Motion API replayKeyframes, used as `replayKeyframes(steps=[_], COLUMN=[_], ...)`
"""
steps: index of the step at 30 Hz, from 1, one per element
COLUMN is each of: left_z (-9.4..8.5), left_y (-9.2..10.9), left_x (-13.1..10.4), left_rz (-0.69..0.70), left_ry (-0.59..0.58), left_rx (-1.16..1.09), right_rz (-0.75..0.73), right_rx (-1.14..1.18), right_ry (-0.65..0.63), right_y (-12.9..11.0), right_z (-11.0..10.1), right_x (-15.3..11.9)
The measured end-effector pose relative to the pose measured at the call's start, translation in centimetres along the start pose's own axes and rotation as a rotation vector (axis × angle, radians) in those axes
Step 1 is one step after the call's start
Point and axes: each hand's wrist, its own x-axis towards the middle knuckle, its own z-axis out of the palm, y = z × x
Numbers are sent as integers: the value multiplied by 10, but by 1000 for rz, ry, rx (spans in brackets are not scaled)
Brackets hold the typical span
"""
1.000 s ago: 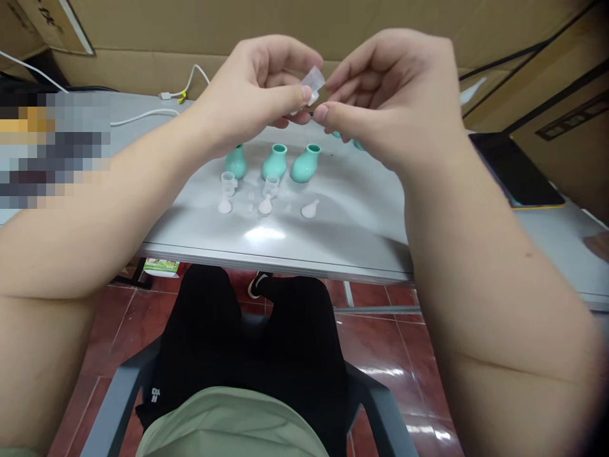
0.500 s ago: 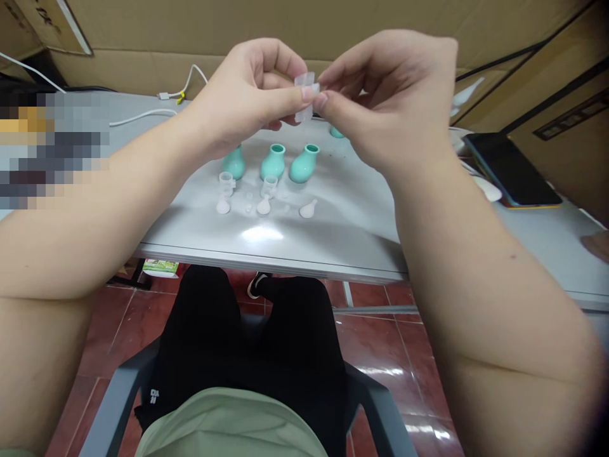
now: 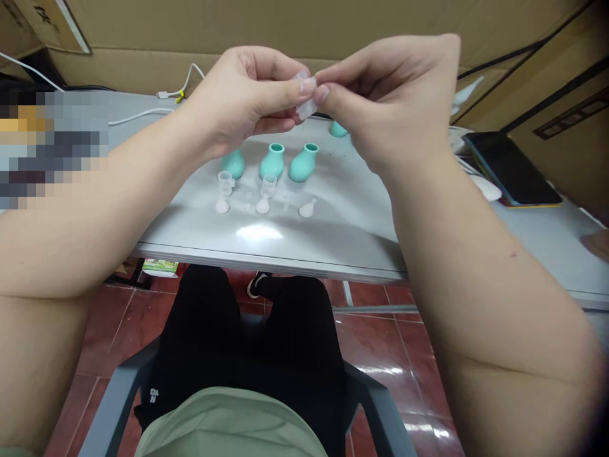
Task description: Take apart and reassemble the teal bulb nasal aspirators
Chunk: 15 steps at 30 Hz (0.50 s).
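Above the table, my left hand (image 3: 266, 95) pinches a small translucent plastic fitting (image 3: 306, 109) between thumb and fingers, tilted. Against its right side, the closed thumb and fingertips of my right hand (image 3: 375, 95) meet; whatever they pinch is hidden. Below stand several turquoise bulb-shaped bottles with open necks, among them a middle one (image 3: 271, 162) and a right one (image 3: 302, 164). In front of them are two clear plastic cups, one left (image 3: 225, 183) and one right (image 3: 269, 184). Nearer the edge lie white teardrop-shaped pieces (image 3: 307, 208) and tiny clear bits (image 3: 248, 207).
A dark phone (image 3: 507, 168) lies at the right, near white pieces (image 3: 486, 188). A white cable (image 3: 143, 115) runs across the back left. Cardboard walls (image 3: 285, 28) enclose the table's rear. The table's front edge (image 3: 266, 259) is above my lap.
The translucent fitting has turned from nearly upright to tilted between my fingers. My left hand has dropped slightly, and my right fingertips remain against the fitting.
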Motion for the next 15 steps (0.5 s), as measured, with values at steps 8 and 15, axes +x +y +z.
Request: replayKeyframes(steps=[8,15], left_z=[-3,1], left_y=[-3,-6], left_x=[7,3], left_rz=[-40,18], left_ry=[-117,-47], left_rx=[4,11], right_rz=[50,45], right_rx=[60,121], right_ry=[-12,-2], right_y=[-1,0], right_z=[0,2], right_x=[0,2])
